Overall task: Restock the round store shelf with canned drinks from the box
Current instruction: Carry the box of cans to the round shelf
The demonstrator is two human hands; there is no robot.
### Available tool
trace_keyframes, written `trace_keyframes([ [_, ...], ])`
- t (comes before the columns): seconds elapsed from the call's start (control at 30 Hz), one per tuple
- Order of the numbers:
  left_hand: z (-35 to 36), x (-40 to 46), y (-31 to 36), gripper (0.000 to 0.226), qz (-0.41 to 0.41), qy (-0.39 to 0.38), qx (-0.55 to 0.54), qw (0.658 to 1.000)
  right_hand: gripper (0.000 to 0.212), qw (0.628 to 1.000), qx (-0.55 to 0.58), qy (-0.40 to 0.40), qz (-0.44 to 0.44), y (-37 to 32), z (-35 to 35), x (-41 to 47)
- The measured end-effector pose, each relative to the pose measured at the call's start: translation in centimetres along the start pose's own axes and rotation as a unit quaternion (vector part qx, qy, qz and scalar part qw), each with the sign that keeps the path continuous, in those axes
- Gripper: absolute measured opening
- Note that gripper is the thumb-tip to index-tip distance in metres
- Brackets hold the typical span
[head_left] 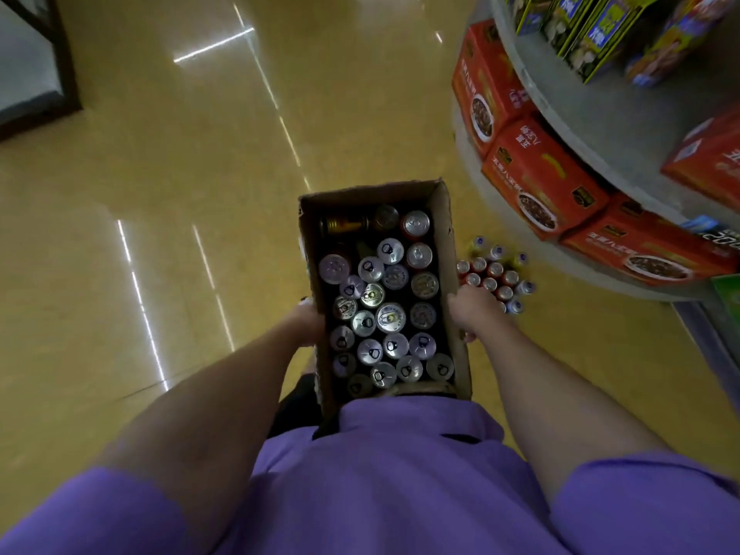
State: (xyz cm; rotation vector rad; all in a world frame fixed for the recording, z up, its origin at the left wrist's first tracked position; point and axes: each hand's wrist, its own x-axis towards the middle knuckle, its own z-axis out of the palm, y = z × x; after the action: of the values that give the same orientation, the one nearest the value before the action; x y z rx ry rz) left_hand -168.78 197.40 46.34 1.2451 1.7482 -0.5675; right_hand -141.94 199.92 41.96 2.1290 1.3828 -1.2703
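The left hand [306, 324] and right hand [470, 310] grip the long side walls of the open cardboard box [448, 234], fingers curled around its lower edges, near end against the purple shirt [384, 474]. Inside, cylindrical metal cans [380, 314] stand upright, pull-tab lids showing; one lies sideways at the far end. Glossy yellow floor [180, 194] lies open left and ahead. The grey round shelf [592, 126] curves at right, carrying red cartons [540, 182]. Floor cans [494, 274] cluster just beside the box.

Red cartons [544, 182] and green boxes [592, 30]; glossy yellow floor [160, 174].
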Motion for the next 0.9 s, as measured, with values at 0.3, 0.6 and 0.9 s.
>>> trace_keyframes([
  [0.3, -14.9, 7.3, -2.0, 0.034, 0.104, -0.006, 0.102, 0.989, 0.016, 0.999, -0.019, 0.029, 0.035, -11.5, -2.3, 2.1],
  [0.6, -26.6, 12.8, -0.9, 0.039, 0.154, 0.013, 0.215, 0.964, 0.033, 0.983, 0.131, 0.081, 0.099, -19.7, -5.6, 3.7],
  [0.9, -32.7, 18.9, 5.2, 0.037, 0.183, 0.013, 0.284, 0.941, 0.033, 0.965, 0.214, 0.091, 0.121, -21.1, -8.8, 10.1],
])
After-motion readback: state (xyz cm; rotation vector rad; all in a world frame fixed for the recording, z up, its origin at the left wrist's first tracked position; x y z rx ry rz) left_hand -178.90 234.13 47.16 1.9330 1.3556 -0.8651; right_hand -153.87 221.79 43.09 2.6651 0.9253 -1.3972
